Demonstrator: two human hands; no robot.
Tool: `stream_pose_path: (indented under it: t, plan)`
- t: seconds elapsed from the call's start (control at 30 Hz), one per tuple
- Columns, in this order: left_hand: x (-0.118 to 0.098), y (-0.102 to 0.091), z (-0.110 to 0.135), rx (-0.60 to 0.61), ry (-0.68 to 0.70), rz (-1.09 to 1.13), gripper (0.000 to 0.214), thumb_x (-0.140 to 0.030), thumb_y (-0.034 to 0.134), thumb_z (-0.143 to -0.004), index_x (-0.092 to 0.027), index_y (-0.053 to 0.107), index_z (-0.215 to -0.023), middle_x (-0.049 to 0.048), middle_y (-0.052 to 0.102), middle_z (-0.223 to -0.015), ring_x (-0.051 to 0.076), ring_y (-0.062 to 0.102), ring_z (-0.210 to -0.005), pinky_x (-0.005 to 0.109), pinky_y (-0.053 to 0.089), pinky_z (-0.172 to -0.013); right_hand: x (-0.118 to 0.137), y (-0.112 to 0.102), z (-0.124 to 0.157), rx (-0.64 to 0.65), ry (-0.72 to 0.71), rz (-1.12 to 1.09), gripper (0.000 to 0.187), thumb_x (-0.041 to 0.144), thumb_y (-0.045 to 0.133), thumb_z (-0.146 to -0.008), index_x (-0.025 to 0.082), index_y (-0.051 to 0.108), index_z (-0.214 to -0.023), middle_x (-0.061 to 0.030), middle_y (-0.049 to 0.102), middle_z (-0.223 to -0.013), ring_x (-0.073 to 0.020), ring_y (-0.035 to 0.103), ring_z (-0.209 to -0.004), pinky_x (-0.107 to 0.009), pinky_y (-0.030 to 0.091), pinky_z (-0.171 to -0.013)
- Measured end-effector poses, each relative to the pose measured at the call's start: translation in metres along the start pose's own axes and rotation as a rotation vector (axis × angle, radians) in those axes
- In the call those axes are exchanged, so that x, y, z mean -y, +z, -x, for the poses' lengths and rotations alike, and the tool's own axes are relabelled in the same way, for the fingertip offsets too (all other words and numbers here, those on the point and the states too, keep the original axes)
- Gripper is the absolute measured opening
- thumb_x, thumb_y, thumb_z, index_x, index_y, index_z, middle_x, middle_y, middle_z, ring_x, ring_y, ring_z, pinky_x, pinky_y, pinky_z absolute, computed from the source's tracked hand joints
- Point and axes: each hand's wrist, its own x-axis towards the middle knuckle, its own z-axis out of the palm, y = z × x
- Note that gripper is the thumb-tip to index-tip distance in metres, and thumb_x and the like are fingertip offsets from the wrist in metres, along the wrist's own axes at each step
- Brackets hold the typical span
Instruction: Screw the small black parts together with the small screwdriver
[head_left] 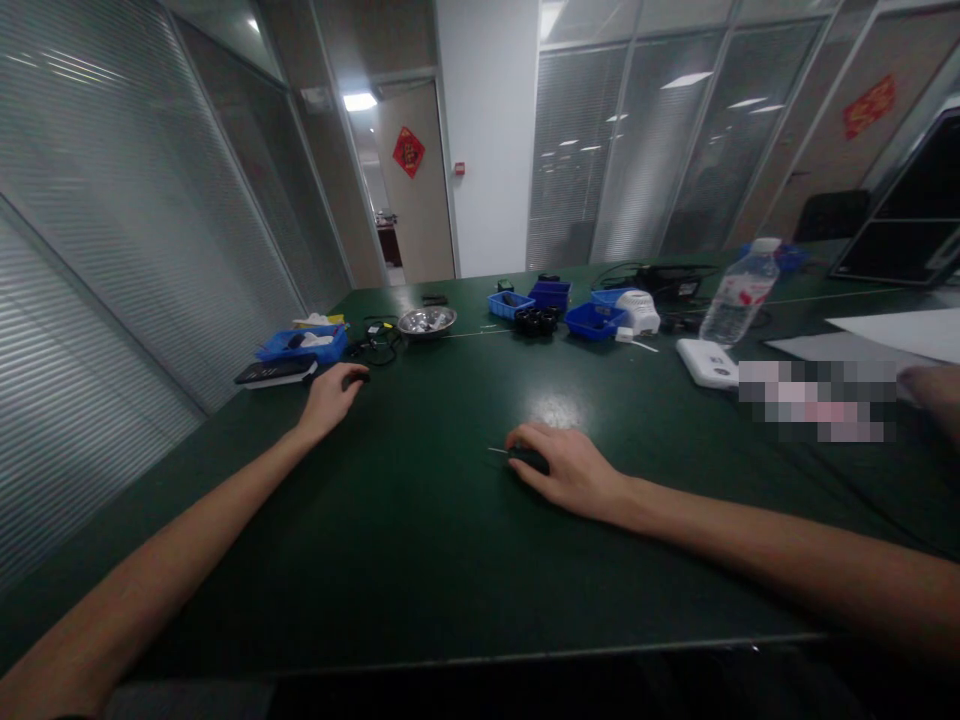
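My right hand (566,468) rests low over the middle of the green table (420,520), its fingers wrapped round a black-handled screwdriver (529,459). The tool's thin metal shaft points left, close to the tabletop. Farther left, my left hand (330,396) is closed on a small black piece (355,378) whose kind I cannot make out. That hand is beside a black box-like item (276,372) and a blue tray (304,345) with small parts in it. A black cable (379,345) lies just beyond its fingertips.
A metal bowl (427,322) of small parts stands mid-back. Blue bins (595,322) and black parts (536,321) sit right of it. A bottle (742,290), a white device (706,363) and papers (900,335) lie rightward. Another person's hand (936,392) shows at the right edge.
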Motion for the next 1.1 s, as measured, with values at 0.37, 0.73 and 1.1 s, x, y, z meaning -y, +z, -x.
stream_pose_path:
  t: [0.37,0.73,1.1]
  plan:
    - [0.082,-0.018,0.005,0.017,-0.229,-0.276,0.04,-0.027,0.053,-0.087,-0.013,0.075,-0.117,0.013,0.071,-0.125,0.031,0.067,-0.11,0.039,0.048,-0.102,-0.001,0.001,0.0,-0.005,0.0,-0.006,0.023,0.034,0.059,-0.101,0.022,0.061,-0.121,-0.006,0.069,-0.112,-0.0192,0.067,-0.086,-0.033,0.051,-0.073]
    - [0.086,-0.015,0.008,-0.024,-0.159,-0.3,0.04,-0.027,0.052,-0.092,-0.016,0.073,-0.125,0.0104,0.072,-0.128,0.031,0.065,-0.116,0.039,0.048,-0.102,0.002,-0.001,0.0,0.01,-0.002,-0.003,0.023,0.033,0.058,-0.101,0.022,0.06,-0.121,-0.0054,0.069,-0.111,-0.0193,0.066,-0.086,-0.034,0.051,-0.074]
    - [0.103,-0.007,0.003,-0.06,-0.085,-0.303,0.037,-0.027,0.051,-0.094,-0.015,0.078,-0.117,0.0121,0.072,-0.128,0.032,0.066,-0.118,0.04,0.048,-0.104,-0.001,0.002,0.0,0.005,0.002,0.01,0.024,0.033,0.059,-0.1,0.022,0.06,-0.121,-0.0053,0.07,-0.112,-0.0197,0.067,-0.086,-0.035,0.051,-0.076]
